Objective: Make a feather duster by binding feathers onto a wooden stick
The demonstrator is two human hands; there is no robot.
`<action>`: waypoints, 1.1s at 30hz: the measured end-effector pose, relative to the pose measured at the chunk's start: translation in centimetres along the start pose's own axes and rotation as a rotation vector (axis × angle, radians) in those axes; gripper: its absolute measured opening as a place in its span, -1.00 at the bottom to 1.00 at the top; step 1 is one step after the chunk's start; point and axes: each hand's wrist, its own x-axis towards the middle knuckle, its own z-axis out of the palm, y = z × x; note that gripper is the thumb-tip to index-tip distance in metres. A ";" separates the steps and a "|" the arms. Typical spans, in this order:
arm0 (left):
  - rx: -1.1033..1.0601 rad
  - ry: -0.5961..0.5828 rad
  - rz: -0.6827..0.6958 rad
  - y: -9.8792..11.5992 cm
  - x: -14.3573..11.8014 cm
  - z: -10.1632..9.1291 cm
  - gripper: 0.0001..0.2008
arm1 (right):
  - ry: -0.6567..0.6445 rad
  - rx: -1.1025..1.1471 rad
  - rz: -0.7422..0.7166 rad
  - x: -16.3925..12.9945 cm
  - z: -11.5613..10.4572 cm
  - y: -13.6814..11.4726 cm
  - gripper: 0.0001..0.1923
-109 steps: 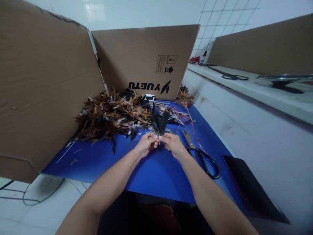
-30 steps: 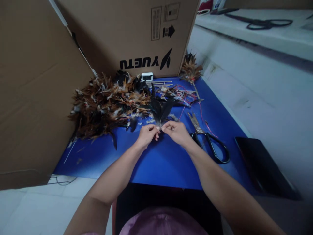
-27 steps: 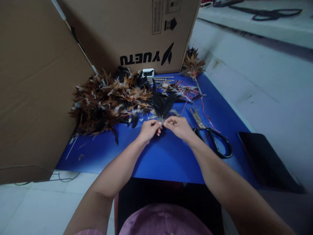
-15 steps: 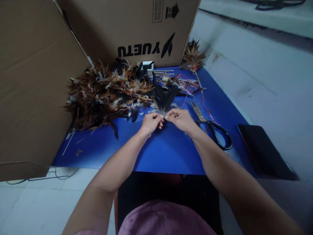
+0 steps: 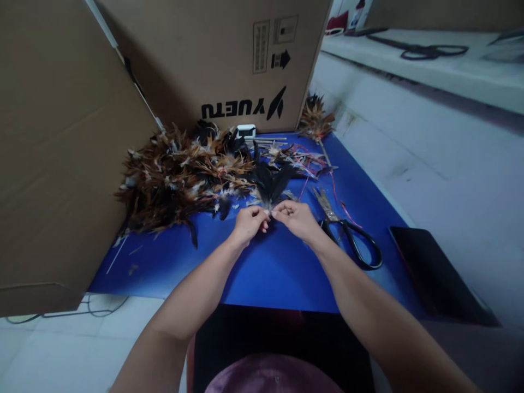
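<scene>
My left hand (image 5: 250, 222) and my right hand (image 5: 295, 217) meet over the blue table (image 5: 282, 273), both closed in a pinch at the base of a small bunch of black feathers (image 5: 270, 181). The feathers fan out away from me, their pale quill ends between my fingertips. To the left lies a large heap of brown and black feathers (image 5: 176, 180), tied in bundles with bits of red string. Right of my right hand rest scissors (image 5: 347, 229) with black handles, blades pointing away, slightly parted.
Cardboard boxes (image 5: 164, 54) wall off the left and back. Behind my hands lie thin sticks (image 5: 270, 142), loose feathers with pink string (image 5: 307, 158) and a small white device (image 5: 246, 131). A feather duster (image 5: 317, 123) leans at the back right; a dark flat case (image 5: 438, 273) is front right.
My view has tilted up, so everything sits lower in the picture and a ledge with more scissors shows at upper right. Both hands keep their pinch on the feathers.
</scene>
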 end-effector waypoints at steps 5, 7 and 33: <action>-0.007 0.002 -0.016 0.0 0.0 -0.1 -0.84 | -0.025 0.042 0.029 -0.1 0.0 -0.3 -0.81; -0.010 0.000 -0.017 0.0 -0.1 -0.1 -0.83 | -0.038 0.077 0.055 -0.1 0.0 -0.5 -0.82; 0.571 0.034 0.401 0.1 -1.5 -0.1 -0.78 | 0.085 0.021 0.095 -0.6 0.4 -0.3 -0.63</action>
